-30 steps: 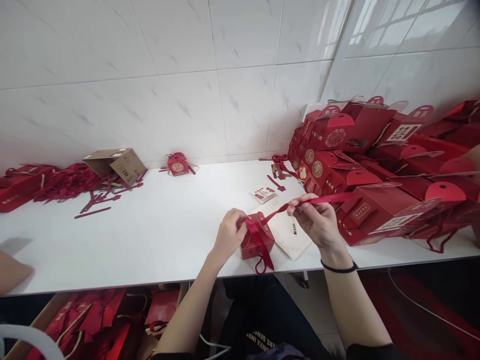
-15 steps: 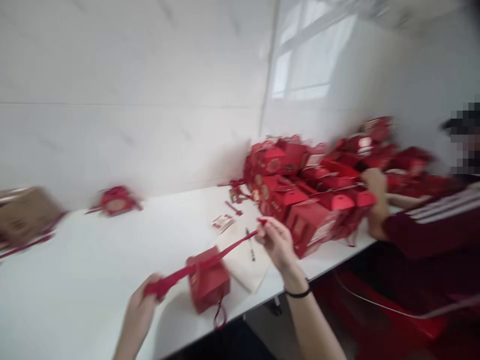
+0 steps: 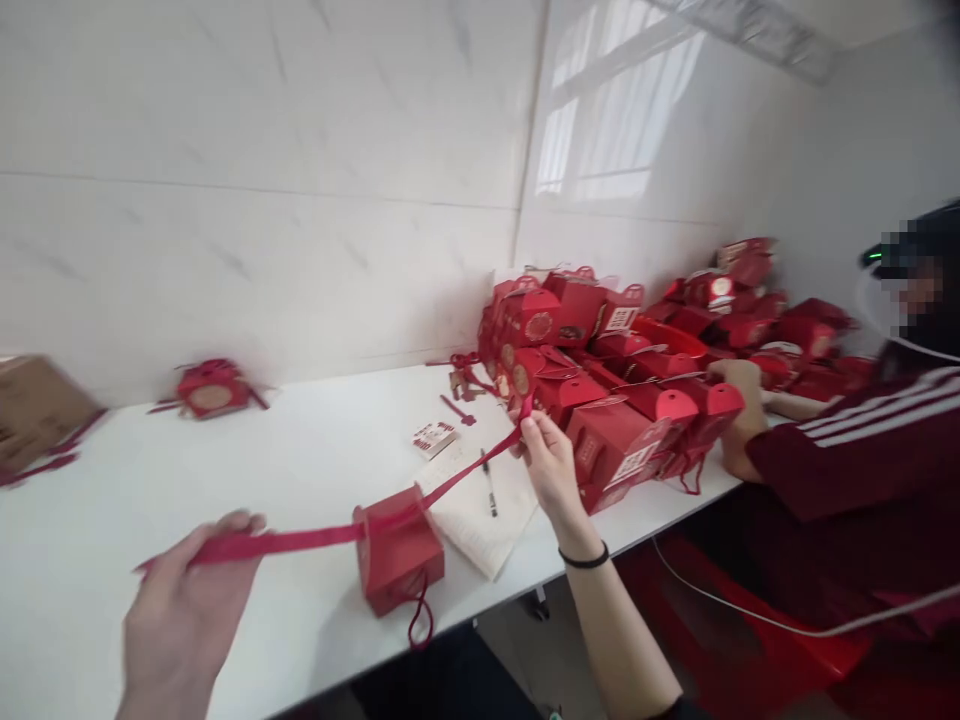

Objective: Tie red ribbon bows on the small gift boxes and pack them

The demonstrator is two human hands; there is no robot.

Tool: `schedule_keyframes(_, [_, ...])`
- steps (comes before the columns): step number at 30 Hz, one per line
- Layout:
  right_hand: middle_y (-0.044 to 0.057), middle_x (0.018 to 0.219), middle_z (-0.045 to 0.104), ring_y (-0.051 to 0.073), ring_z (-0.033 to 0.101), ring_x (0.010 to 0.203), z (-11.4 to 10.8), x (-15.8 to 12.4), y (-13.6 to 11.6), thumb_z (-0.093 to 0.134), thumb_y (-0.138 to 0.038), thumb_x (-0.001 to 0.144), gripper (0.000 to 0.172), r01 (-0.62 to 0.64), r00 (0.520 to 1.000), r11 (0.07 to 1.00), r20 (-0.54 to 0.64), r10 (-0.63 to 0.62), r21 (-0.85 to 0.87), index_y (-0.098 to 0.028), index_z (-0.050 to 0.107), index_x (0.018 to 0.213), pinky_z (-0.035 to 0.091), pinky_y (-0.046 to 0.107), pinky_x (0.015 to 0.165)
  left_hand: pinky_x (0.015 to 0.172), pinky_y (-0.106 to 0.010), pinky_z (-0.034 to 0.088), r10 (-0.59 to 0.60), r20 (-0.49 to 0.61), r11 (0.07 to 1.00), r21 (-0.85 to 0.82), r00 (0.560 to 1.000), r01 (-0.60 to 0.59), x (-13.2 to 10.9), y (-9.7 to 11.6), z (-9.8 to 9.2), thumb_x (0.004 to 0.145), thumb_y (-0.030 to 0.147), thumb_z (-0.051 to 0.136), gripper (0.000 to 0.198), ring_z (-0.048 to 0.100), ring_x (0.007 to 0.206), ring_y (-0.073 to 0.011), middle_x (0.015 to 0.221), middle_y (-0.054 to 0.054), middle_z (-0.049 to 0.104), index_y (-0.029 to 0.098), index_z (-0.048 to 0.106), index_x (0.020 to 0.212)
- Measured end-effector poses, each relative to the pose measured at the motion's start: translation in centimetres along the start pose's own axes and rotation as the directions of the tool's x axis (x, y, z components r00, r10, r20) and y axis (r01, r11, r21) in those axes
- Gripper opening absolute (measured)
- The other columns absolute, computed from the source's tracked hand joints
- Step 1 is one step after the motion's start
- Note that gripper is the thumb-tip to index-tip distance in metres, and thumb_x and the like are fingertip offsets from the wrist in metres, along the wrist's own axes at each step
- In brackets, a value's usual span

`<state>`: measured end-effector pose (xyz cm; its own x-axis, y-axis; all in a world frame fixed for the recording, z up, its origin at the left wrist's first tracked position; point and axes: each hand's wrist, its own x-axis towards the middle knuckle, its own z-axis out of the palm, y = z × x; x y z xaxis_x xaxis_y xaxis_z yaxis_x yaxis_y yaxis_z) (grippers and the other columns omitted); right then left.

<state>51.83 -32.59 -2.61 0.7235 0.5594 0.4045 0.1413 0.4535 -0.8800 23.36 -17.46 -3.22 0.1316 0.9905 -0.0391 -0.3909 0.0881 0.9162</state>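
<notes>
A small red gift box point(image 3: 400, 550) stands near the front edge of the white table point(image 3: 300, 460). A red ribbon point(image 3: 300, 540) runs across its top, stretched out to both sides. My left hand point(image 3: 187, 610) pinches the ribbon's left end, low at the left. My right hand point(image 3: 547, 465) pinches the ribbon's right end, raised near the heap of red boxes point(image 3: 600, 380). A cord loop hangs from the box's front over the table edge.
A paper sheet point(image 3: 480, 510) with a pen point(image 3: 488, 485) lies right of the box, and a small card point(image 3: 433, 438) behind it. Another person in a dark red sleeve point(image 3: 862, 450) works at the heap on the right. A tied red box point(image 3: 210, 390) and a cardboard box point(image 3: 37, 405) stand at the far left.
My hands have moved apart and pulled the ribbon taut across the box; the left hand went far left. The view swung right, showing the other person.
</notes>
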Motion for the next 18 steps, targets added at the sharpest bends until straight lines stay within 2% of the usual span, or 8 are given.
schedule_keyframes(1, [-0.002,0.066,0.049,0.01,0.042,0.056,0.2,0.1,-0.1,0.057,-0.047,0.082,0.028,0.008,1.0,0.999,0.027,-0.007,-0.036,-0.019,0.059,0.086,0.036,0.023,0.053,0.059,-0.032,0.053,-0.004,-0.065,0.993,-0.122,0.998,-0.004,-0.4,0.8,0.7,0.062,0.031,0.061,0.012,0.059,0.068,-0.0163,0.063,0.007,0.065,0.021,0.055,0.059])
schedule_keyframes(2, [-0.002,0.067,0.049,0.01,0.042,0.057,0.5,0.2,-0.3,0.059,-0.046,0.081,0.027,0.013,0.998,0.998,0.062,-0.01,-0.057,-0.019,0.059,0.084,0.037,0.023,0.055,0.06,-0.03,0.053,-0.014,-0.038,0.981,-0.195,0.999,0.006,-0.8,1.5,1.6,0.06,0.029,0.062,0.012,0.058,0.067,-0.0151,0.062,0.005,0.062,0.02,0.054,0.058])
schedule_keyframes(4, [-0.001,0.069,0.051,0.01,0.043,0.059,1.3,0.3,-0.9,0.063,-0.044,0.079,0.024,0.021,0.991,0.998,0.131,-0.014,-0.056,-0.02,0.058,0.081,0.038,0.023,0.057,0.057,-0.026,0.05,0.009,0.064,0.957,-0.29,0.998,0.01,-1.5,2.6,3.4,0.059,0.026,0.064,0.019,0.051,0.056,-0.0101,0.054,0.004,0.051,0.018,0.048,0.053])
schedule_keyframes(7, [-0.001,0.071,0.053,0.012,0.048,0.064,2.9,0.6,-2.0,0.068,-0.042,0.074,0.024,0.05,0.981,0.999,0.187,-0.047,-0.012,-0.021,0.056,0.075,0.041,0.025,0.062,0.051,-0.022,0.045,0.063,0.238,0.943,-0.332,0.969,0.02,-2.0,3.8,5.7,0.064,0.023,0.064,0.033,0.038,0.047,-0.006,0.05,0.006,0.034,0.017,0.035,0.049])
schedule_keyframes(10, [-0.001,0.072,0.056,0.013,0.051,0.069,4.7,1.3,-2.7,0.069,-0.038,0.073,0.021,0.087,0.963,0.996,0.254,-0.088,0.015,-0.021,0.057,0.073,0.042,0.026,0.066,0.05,-0.022,0.042,0.148,0.351,0.949,-0.313,0.924,-0.033,-2.0,4.4,7.4,0.065,0.029,0.065,0.035,0.036,0.048,-0.006,0.054,0.005,0.035,0.017,0.037,0.049])
schedule_keyframes(12, [-0.001,0.072,0.057,0.012,0.052,0.068,5.9,1.7,-3.0,0.069,-0.035,0.074,0.019,0.083,0.946,0.996,0.313,-0.084,0.016,-0.02,0.058,0.073,0.042,0.025,0.065,0.052,-0.024,0.042,0.2,0.424,0.959,-0.27,0.883,-0.088,-1.9,4.4,8.2,0.063,0.033,0.067,0.031,0.04,0.052,-0.007,0.06,0.003,0.043,0.016,0.045,0.051])
schedule_keyframes(15, [-0.001,0.067,0.056,0.012,0.05,0.062,7.6,1.8,-3.4,0.07,-0.037,0.072,0.022,0.042,0.926,0.999,0.373,-0.048,0.023,-0.019,0.057,0.07,0.041,0.024,0.059,0.057,-0.027,0.044,0.234,0.507,0.971,-0.165,0.83,-0.172,-1.6,3.9,8.9,0.061,0.031,0.07,0.019,0.047,0.056,-0.0086,0.072,0.0,0.053,0.016,0.058,0.061])
schedule_keyframes(18, [-0.001,0.062,0.055,0.012,0.05,0.057,9.2,1.3,-3.7,0.071,-0.041,0.069,0.027,0.018,0.907,0.999,0.42,-0.028,0.028,-0.019,0.056,0.066,0.041,0.024,0.054,0.062,-0.027,0.044,0.251,0.523,0.956,-0.002,0.815,-0.293,-1.4,3.3,9.1,0.068,0.026,0.067,0.012,0.052,0.06,-0.0097,0.073,0.0,0.054,0.017,0.062,0.073])
